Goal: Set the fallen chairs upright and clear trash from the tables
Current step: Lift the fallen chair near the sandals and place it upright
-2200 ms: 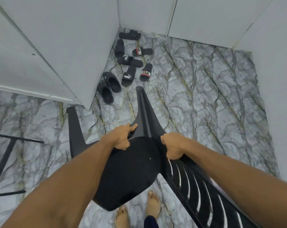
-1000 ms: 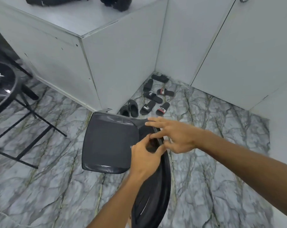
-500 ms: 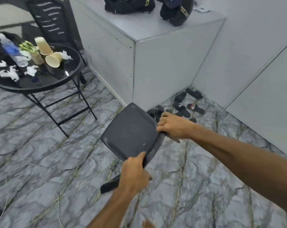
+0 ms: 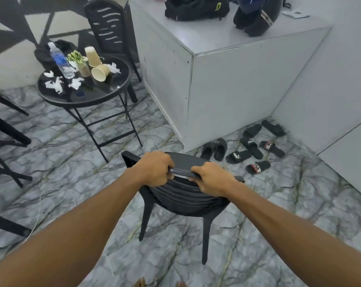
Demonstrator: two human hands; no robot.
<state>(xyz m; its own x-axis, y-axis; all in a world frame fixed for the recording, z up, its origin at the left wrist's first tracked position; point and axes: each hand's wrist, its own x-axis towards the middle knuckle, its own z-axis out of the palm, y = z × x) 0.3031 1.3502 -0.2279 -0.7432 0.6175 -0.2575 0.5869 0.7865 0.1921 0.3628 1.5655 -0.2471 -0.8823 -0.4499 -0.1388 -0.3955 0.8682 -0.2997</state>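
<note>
A black plastic chair (image 4: 181, 195) stands upright on the marble floor in front of me, its slatted back toward me and its rear legs on the floor. My left hand (image 4: 154, 168) and my right hand (image 4: 211, 178) both grip the top rail of its backrest. At the upper left stands a round black glass table (image 4: 105, 92) littered with crumpled white paper (image 4: 54, 83), two paper cups (image 4: 96, 63), a plastic water bottle (image 4: 60, 60) and a small plant in a jar (image 4: 80, 63).
A grey counter block (image 4: 227, 83) with black bags on top stands just beyond the chair. Several black slippers (image 4: 244, 148) lie on the floor by its corner. Another black chair (image 4: 111, 32) stands behind the table. Dark furniture legs (image 4: 7, 141) fill the left edge.
The chair went from lying tipped on the floor to standing on its legs. Both hands moved from its seat edges to the top of the backrest, and my view lifted toward the table.
</note>
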